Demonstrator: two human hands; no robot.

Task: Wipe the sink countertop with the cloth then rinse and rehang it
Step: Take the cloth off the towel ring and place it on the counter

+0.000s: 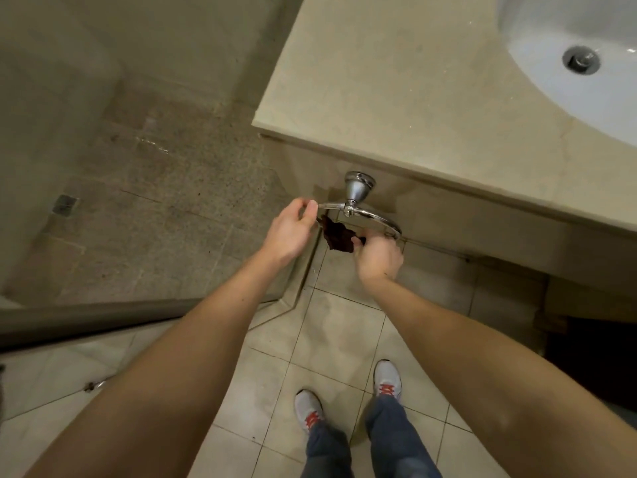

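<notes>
A small dark brown cloth [338, 236] hangs bunched under the chrome towel ring [365, 215], which is fixed to the front face of the vanity. My left hand [291, 229] pinches the left end of the ring and the cloth's edge there. My right hand [379, 255] grips the cloth's right end just below the ring. The beige stone countertop [396, 98] lies above, with the white sink basin [568, 46] at the top right.
A glass shower partition [138, 315] and speckled shower floor with a drain [64, 204] lie to the left. My feet in grey shoes [348, 395] stand on pale floor tiles. A dark opening under the vanity shows at the right.
</notes>
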